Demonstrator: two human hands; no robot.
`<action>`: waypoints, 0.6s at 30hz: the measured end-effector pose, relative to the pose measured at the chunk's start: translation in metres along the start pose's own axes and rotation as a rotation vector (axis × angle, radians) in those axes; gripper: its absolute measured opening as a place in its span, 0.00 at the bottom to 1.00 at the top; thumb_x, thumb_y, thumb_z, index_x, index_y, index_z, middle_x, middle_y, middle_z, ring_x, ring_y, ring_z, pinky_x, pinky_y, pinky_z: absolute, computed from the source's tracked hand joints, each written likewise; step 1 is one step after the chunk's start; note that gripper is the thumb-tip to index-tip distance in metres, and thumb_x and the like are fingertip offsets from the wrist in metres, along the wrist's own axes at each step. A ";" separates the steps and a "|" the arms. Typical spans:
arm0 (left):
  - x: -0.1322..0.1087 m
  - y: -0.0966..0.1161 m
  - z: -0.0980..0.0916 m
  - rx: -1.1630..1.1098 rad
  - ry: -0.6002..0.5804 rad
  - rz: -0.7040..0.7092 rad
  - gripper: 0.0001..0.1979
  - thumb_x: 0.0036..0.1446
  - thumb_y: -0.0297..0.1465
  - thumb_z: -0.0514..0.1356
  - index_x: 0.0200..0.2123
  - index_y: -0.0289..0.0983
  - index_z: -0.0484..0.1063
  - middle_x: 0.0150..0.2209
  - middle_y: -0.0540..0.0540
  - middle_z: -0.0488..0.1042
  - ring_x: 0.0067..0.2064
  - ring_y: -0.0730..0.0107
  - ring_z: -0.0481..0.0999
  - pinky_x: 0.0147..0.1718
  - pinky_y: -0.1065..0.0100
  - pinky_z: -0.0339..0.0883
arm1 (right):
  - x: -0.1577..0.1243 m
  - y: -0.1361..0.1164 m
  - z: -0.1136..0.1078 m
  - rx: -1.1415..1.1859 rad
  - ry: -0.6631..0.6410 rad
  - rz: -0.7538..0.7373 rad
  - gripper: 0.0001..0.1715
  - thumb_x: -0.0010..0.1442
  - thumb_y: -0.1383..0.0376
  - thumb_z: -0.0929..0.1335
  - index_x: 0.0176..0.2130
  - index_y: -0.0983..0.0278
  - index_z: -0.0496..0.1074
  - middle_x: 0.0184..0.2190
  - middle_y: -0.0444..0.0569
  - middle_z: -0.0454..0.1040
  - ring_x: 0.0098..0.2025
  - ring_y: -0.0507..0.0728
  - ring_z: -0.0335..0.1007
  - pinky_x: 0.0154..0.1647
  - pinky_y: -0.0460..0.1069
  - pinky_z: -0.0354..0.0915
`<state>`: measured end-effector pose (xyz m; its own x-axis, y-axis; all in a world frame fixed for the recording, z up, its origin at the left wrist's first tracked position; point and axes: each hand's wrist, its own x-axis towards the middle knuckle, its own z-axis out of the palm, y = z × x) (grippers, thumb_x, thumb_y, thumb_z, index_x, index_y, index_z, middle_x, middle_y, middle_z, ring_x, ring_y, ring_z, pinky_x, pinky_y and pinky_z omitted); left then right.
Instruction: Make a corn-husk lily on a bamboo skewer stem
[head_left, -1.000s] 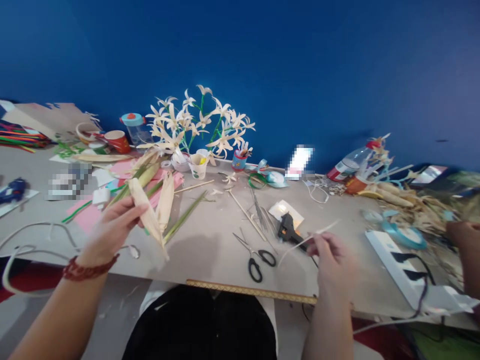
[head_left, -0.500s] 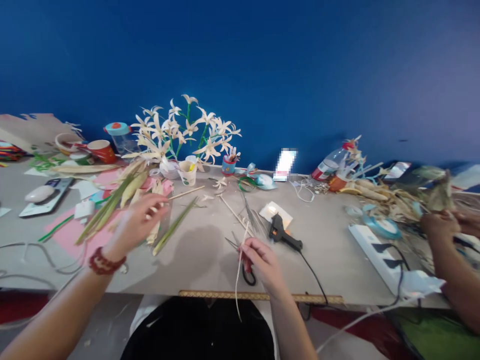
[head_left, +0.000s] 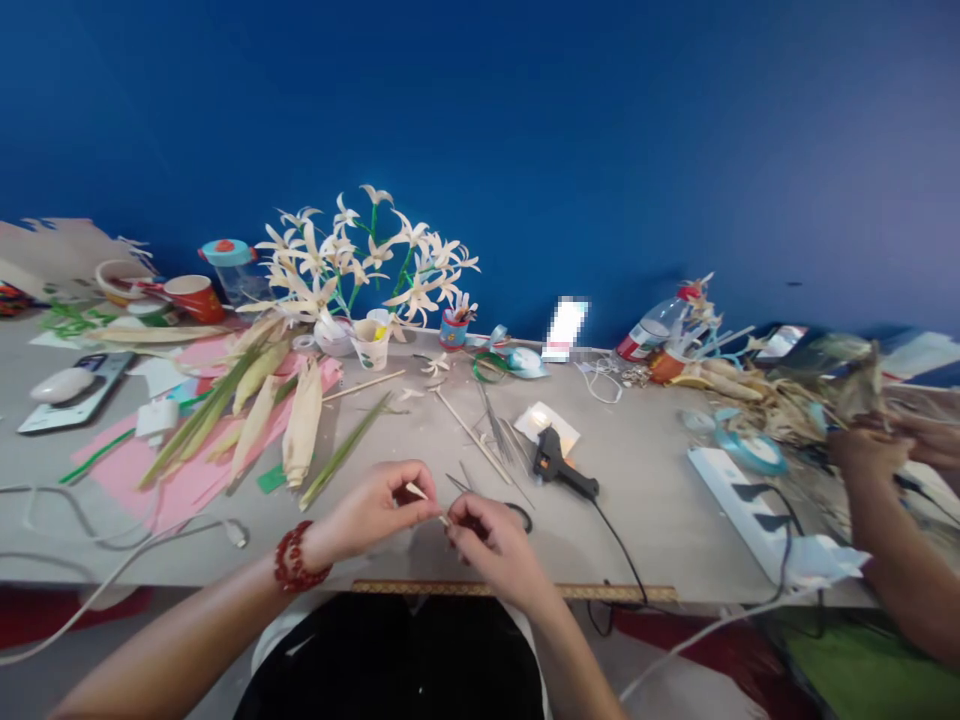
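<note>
Close together over the table's front part, both my hands pinch at a narrow pale strip (head_left: 417, 491) that looks like dried husk. My left hand (head_left: 375, 512), with a red bead bracelet at the wrist, has its fingers closed on the strip, one end poking out above them. Fingertips of my right hand (head_left: 491, 545) are pressed together at the strip's other end, almost touching the left. Most of the strip is hidden by fingers. Behind my right hand lie scissors (head_left: 521, 516), partly covered.
A black glue gun (head_left: 562, 465) lies to the right, its cord running over the front edge. Corn husks (head_left: 302, 425) and pink paper (head_left: 169, 480) cover the left. White husk flowers (head_left: 375, 255) stand at the back. A co-worker's hands (head_left: 874, 450) work at far right beside a power strip (head_left: 739, 510).
My left hand has come from the husks on the left to meet my right hand. The long pale strip hanging from my right hand is now mostly hidden between both hands.
</note>
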<state>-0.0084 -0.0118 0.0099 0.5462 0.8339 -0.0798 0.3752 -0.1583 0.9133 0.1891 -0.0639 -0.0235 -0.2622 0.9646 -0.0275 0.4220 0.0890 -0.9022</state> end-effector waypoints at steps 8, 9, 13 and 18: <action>-0.008 -0.005 0.003 0.288 0.099 0.225 0.06 0.60 0.28 0.57 0.32 0.37 0.75 0.31 0.48 0.76 0.35 0.69 0.73 0.35 0.70 0.63 | 0.003 -0.020 -0.030 -0.365 -0.007 -0.156 0.08 0.63 0.67 0.64 0.32 0.61 0.71 0.25 0.43 0.71 0.27 0.53 0.66 0.29 0.46 0.55; -0.008 -0.004 0.003 0.291 0.119 0.241 0.07 0.60 0.27 0.57 0.32 0.37 0.74 0.31 0.48 0.75 0.35 0.69 0.73 0.36 0.70 0.63 | 0.005 -0.020 -0.037 -0.370 0.013 -0.171 0.08 0.62 0.67 0.65 0.32 0.61 0.72 0.25 0.43 0.71 0.27 0.53 0.66 0.29 0.46 0.56; -0.006 -0.003 0.002 0.189 0.291 0.236 0.06 0.61 0.28 0.56 0.31 0.37 0.71 0.31 0.48 0.74 0.34 0.69 0.72 0.36 0.70 0.64 | 0.011 -0.006 -0.058 -0.016 0.471 -0.246 0.08 0.63 0.61 0.66 0.38 0.62 0.74 0.34 0.48 0.74 0.35 0.56 0.70 0.37 0.48 0.63; -0.003 -0.006 0.012 -0.006 0.434 0.238 0.08 0.62 0.30 0.57 0.30 0.36 0.70 0.29 0.49 0.72 0.33 0.69 0.71 0.35 0.69 0.64 | 0.014 0.011 -0.031 0.569 1.035 -0.292 0.12 0.62 0.60 0.68 0.46 0.60 0.71 0.39 0.46 0.72 0.33 0.52 0.68 0.37 0.48 0.65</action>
<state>-0.0035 -0.0199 0.0002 0.2535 0.9184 0.3037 0.2727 -0.3691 0.8885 0.2168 -0.0418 -0.0209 0.6425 0.6915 0.3302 -0.0460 0.4650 -0.8841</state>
